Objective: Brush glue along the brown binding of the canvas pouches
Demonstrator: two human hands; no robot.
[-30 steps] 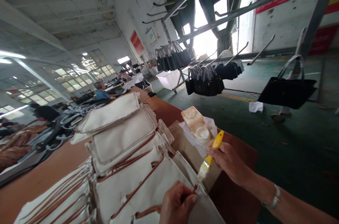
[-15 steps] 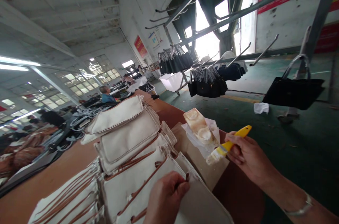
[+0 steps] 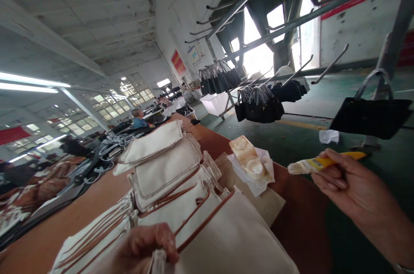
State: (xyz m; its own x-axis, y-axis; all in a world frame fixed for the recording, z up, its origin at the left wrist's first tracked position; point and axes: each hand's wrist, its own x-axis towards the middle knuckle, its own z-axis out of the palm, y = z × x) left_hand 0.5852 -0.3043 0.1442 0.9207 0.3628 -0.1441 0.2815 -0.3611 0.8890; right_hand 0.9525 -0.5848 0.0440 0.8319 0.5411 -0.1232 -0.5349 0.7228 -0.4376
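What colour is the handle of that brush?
Yellow: the brush handle in the right hand shows best in the head view.

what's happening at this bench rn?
A person's right hand holds a yellow brush in the air, bristles toward the container but apart from it. The left hand grips the edge of a pale piece at the bottom of the view. More pale pieces lie stacked on the brown table.
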